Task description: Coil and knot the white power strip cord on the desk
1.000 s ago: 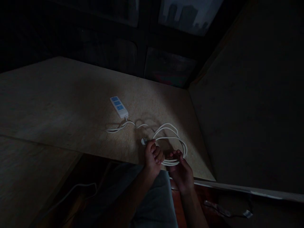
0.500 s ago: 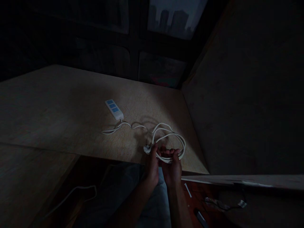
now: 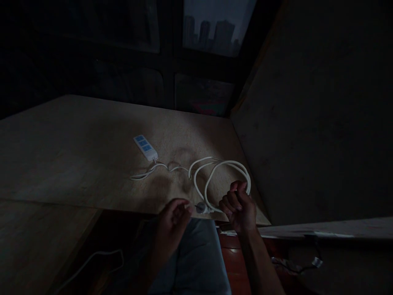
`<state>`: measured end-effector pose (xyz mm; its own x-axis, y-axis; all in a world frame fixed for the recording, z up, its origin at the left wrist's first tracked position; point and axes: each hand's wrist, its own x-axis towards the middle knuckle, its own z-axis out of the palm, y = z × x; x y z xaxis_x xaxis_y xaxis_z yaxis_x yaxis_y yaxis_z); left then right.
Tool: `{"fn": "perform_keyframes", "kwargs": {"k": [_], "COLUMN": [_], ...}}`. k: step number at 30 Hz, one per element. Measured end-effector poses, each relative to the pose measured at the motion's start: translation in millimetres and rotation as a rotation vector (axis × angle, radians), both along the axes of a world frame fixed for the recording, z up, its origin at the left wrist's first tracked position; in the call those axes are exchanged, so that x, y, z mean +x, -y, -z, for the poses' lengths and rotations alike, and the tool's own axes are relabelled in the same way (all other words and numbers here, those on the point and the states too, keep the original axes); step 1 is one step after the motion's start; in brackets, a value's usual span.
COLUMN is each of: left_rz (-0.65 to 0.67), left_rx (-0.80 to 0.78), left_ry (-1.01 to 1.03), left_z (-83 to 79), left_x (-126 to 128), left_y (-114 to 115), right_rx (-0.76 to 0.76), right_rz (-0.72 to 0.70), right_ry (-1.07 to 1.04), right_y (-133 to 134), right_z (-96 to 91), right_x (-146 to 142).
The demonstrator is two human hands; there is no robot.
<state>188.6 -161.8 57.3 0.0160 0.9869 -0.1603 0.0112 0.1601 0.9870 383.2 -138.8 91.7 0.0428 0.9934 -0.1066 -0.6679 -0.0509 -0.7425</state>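
A white power strip (image 3: 145, 148) with blue socket faces lies on the pale tabletop. Its white cord (image 3: 211, 180) runs right from the strip into loose loops. My right hand (image 3: 241, 207) is closed around the looped cord at its right side, near the table's front edge. The plug (image 3: 200, 207), with a round grey face, hangs at the lower left of the loops. My left hand (image 3: 175, 221) is just left of the plug, apart from it, fingers loosely curled with nothing visible in them.
The tabletop (image 3: 101, 164) meets a dark panel (image 3: 307, 143) on the right. A dark-framed window (image 3: 215, 32) stands behind. Below, another white cable (image 3: 92, 256) hangs at the left, and a dark cord (image 3: 303, 268) lies at the lower right.
My left hand has let go of the coil and moved left. My right hand has shifted right with the cord, and the loops have spread wider. The plug has dropped slightly right and lower.
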Motion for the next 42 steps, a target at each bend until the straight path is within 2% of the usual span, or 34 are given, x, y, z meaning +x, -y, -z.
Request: {"fn": "perform_keyframes", "kwargs": {"k": [2, 4, 6, 8, 10, 12, 14, 17, 21, 23, 27, 30, 34, 38, 42], "left_rz": [-0.162, -0.155, -0.018, 0.151, 0.313, 0.435, 0.485, 0.410, 0.274, 0.211, 0.088, 0.092, 0.151, 0.131, 0.175], "left_rx": [0.273, 0.424, 0.378, 0.196, 0.024, -0.017, 0.074, 0.329, 0.637, 0.698, 0.705, 0.766, 0.980, 1.162, 1.175], "left_ry": [-0.208, -0.258, -0.194, -0.003, 0.226, 0.359, 0.299, -0.029, -0.402, -0.495, -0.545, -0.592, -0.789, -0.747, -0.573], "left_z": [-23.5, -36.9, -37.8, -29.7, -18.7, -9.7, -4.0, 2.1, 13.3, 18.1, 24.8, 32.7, 47.8, 54.3, 49.8], "left_x": [-10.9, -12.9, -8.6, -3.1, -0.7, -2.2, -5.6, -8.0, -3.6, 0.1, 11.8, 25.7, 38.9, 32.0, 13.1], "left_y": [-23.7, -54.3, -84.9, -108.1, -119.4, -119.7, -114.6, -110.5, -121.9, -130.0, -141.6, -145.5, -147.7, -149.1, -145.6], "right_rx": [0.012, 0.020, 0.033, 0.051, 0.063, 0.063, 0.059, 0.073, 0.150, 0.194, 0.240, 0.240, 0.265, 0.268, 0.227], "right_rz": [-0.042, -0.075, -0.098, -0.097, -0.074, -0.030, 0.027, 0.105, 0.140, 0.131, 0.163, 0.184, 0.104, 0.063, 0.140], "right_ry": [-0.008, -0.030, -0.057, -0.083, -0.116, -0.150, -0.178, -0.197, -0.176, -0.152, -0.095, -0.051, 0.029, 0.071, 0.042], "right_y": [-4.0, -7.1, -9.1, -10.4, -11.4, -12.3, -12.8, -12.2, -6.8, -2.5, 3.1, 0.1, -13.5, -33.5, -58.0], "right_z": [-4.3, -6.2, -5.9, -4.2, -2.2, -1.2, -2.4, -9.6, -28.6, -40.2, -63.4, -80.9, -106.6, -126.6, -129.2], "right_x": [2.5, 2.6, 1.8, 2.2, 5.4, 11.5, 19.0, 28.4, 32.8, 33.5, 37.2, 42.7, 55.7, 79.6, 109.3]}}
